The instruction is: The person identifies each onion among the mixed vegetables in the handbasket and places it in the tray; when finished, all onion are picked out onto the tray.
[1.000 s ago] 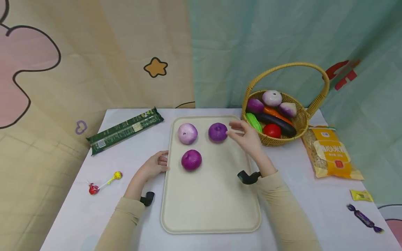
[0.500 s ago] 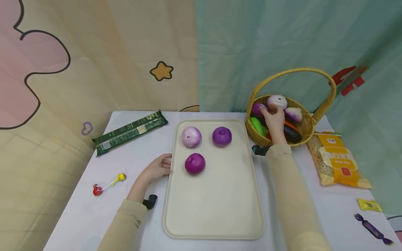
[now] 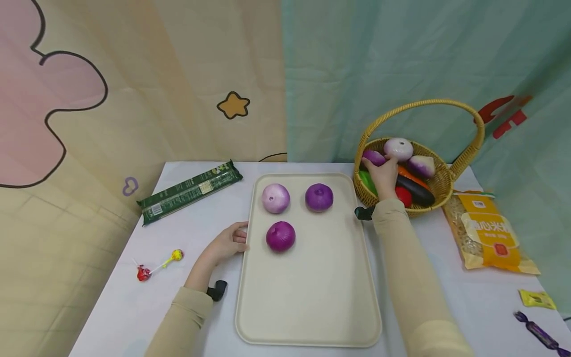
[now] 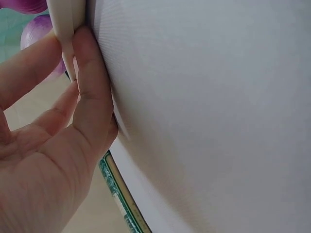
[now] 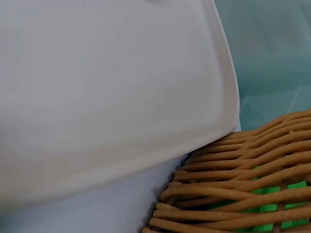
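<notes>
- Tray [image 3: 308, 307]: lies flat in the near middle of the table, its place between the arms unchanged.
- Left hand [image 3: 225, 245]: pinches the tray's left rim, just as a second ago — so the tray should be well steadied.
- Near onion [image 3: 280, 236]: on the tray, left of its middle, not shifted.
- Far-left onion [image 3: 275, 198] and far-right onion [image 3: 318, 197]: apart on the tray's far part, with no fourth beside them.
- Right hand [image 3: 384, 177]: here is the change. A second ago it was at the far-right onion; now it is in the basket [image 3: 439, 196], far right — the work seems to have turned from setting down to picking.
- Tomato [image 3: 403, 197]: mostly hidden half a second ago, now showing, since the right hand has slid left.
- Purple vegetable [image 3: 373, 156]: in the basket's far-left part, thumb and fingers about its near side; whether they clamp it, I cannot tell.
- White onion [image 3: 398, 148]: farther in the basket, seemingly untouched.
</notes>
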{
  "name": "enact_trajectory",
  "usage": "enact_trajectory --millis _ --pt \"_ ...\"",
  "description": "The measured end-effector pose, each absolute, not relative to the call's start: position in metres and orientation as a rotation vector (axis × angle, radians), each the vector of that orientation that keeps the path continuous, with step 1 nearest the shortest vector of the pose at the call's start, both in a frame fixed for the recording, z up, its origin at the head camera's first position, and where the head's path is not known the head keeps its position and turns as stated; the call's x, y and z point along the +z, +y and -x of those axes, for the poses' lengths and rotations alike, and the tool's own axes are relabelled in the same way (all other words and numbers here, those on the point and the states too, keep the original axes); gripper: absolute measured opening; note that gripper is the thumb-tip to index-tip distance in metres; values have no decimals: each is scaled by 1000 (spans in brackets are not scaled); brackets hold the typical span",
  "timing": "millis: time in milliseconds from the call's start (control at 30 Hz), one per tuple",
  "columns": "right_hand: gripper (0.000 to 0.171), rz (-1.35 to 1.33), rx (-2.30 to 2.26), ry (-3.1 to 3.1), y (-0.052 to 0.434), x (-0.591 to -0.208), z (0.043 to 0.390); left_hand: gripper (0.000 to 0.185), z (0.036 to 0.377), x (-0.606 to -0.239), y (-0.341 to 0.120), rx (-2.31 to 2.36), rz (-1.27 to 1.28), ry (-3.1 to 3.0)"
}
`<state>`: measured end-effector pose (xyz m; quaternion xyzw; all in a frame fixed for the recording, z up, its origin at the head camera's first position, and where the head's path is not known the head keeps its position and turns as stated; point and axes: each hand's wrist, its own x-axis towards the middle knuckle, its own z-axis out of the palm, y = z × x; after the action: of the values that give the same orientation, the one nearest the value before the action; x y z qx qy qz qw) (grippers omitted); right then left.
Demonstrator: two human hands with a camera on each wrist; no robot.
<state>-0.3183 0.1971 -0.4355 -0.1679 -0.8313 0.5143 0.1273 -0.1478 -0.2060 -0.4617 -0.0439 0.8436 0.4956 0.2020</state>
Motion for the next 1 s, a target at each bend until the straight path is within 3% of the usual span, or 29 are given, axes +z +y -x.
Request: enact_trajectory --millis 367,700,1000 --pt "90 521 1521 -2419 205 -416 299 68 149 -463 -205 1379 98 2351" --pt "90 280 1605 -2580 192 -374 226 66 153 -461 -208 1343 65 2377" --pt "86 -68 1650 -2867 149 -414 175 66 152 -463 -210 1331 51 2372"
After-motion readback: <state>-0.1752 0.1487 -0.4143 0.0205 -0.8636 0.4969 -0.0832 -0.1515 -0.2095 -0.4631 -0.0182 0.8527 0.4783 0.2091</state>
